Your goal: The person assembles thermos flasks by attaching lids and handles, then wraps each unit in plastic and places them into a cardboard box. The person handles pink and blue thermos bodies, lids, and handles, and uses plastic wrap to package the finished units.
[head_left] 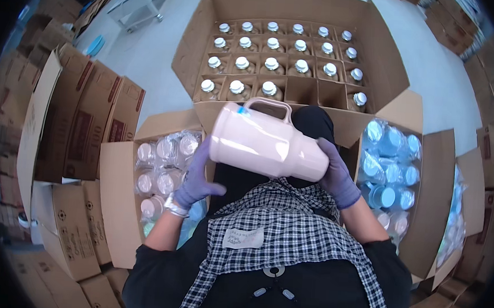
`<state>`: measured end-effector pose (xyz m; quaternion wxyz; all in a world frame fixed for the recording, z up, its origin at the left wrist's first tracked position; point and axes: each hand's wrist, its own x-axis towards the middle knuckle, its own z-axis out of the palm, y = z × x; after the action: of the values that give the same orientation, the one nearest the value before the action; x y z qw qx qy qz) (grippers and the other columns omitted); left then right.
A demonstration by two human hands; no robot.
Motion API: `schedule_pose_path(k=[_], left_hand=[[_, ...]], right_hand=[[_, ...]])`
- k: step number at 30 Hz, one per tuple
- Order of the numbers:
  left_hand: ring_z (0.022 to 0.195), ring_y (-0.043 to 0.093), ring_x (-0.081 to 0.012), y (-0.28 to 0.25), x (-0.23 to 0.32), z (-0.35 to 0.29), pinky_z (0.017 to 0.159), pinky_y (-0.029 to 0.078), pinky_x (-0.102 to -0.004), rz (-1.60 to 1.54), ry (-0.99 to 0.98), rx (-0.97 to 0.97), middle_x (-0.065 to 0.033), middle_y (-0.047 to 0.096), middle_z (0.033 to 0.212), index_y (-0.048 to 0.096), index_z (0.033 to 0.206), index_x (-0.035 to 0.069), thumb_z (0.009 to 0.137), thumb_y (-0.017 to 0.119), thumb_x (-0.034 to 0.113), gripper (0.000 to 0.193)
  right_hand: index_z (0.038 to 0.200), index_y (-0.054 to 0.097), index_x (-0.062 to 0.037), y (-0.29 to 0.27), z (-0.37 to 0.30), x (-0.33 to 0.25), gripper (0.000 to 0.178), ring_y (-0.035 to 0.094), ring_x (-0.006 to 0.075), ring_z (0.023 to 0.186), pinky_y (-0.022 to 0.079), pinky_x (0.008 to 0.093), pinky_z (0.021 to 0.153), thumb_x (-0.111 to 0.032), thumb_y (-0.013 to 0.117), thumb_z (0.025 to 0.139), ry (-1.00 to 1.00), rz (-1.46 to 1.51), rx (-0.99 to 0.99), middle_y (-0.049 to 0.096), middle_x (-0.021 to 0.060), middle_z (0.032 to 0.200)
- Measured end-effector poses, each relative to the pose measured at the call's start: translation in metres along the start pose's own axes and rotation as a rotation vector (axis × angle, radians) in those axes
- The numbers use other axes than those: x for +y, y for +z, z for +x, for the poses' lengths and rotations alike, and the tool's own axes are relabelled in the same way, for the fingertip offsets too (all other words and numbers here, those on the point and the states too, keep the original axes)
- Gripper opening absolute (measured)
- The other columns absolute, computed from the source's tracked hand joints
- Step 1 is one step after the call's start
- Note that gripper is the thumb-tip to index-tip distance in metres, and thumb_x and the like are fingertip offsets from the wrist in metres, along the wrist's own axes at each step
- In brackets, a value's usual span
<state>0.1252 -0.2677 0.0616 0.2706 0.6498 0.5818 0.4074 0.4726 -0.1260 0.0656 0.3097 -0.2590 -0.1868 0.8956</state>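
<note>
A white plastic jug (268,143) with a handle on top lies on its side in front of me, held between both gloved hands. My left hand (197,176) supports its wide end from below on the left. At the narrower end on the right, my right hand (337,174) grips it. Both hands wear purple gloves. The jug hovers over my lap, above a checked apron (287,237).
An open cardboard box (291,60) with dividers holds several white-capped jugs straight ahead. A box (165,171) of plastic-wrapped items stands at my left, a box (391,175) of blue-wrapped items at my right. Stacked cartons (77,125) line the left side.
</note>
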Motion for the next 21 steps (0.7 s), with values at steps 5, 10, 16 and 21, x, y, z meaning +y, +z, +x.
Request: schedule_pose_path(k=[5,10,16,21], left_hand=[[0.104,0.057,-0.0182,0.0,0.009,0.039,0.095,0.049,-0.0343,-0.186,-0.027,0.626,-0.0073,0.058,0.116,0.054,0.125,0.002,0.091,0.073,0.052,0.063],[0.094,0.058,-0.0143,-0.051,-0.01,0.042,0.089,0.05,-0.0307,-0.397,-0.254,0.866,-0.0052,0.062,0.102,0.057,0.119,0.002,0.108,0.052,0.043,0.043],[0.099,0.057,-0.0132,-0.063,-0.011,0.048,0.088,0.051,-0.031,-0.452,-0.134,0.986,-0.0063,0.062,0.106,0.056,0.117,0.003,0.11,0.048,0.043,0.042],[0.096,0.054,-0.0139,-0.056,0.012,0.027,0.087,0.049,-0.031,-0.216,-0.168,1.102,-0.0075,0.059,0.103,0.054,0.113,0.002,0.111,0.045,0.04,0.039]], right_hand=[[0.128,0.057,-0.0052,0.03,0.036,0.002,0.044,0.062,0.0216,0.12,0.052,0.0368,0.101,-0.034,0.067,0.096,-0.363,-0.595,0.008,0.063,0.0093,0.126],[0.127,0.054,-0.0066,0.083,0.102,-0.07,0.075,0.058,0.0406,0.115,0.048,0.0485,0.101,-0.029,0.09,0.065,-1.492,-1.426,-0.141,0.056,0.0199,0.128],[0.138,0.058,-0.0144,-0.087,0.232,-0.206,0.076,0.055,0.0373,0.125,0.046,0.0525,0.105,-0.055,0.077,0.076,-0.555,-2.104,0.754,0.057,0.017,0.133],[0.139,0.056,-0.007,0.018,0.211,-0.163,0.074,0.049,0.0382,0.129,0.042,0.0456,0.108,-0.05,0.077,0.083,-1.148,-1.955,0.416,0.056,0.0192,0.137]])
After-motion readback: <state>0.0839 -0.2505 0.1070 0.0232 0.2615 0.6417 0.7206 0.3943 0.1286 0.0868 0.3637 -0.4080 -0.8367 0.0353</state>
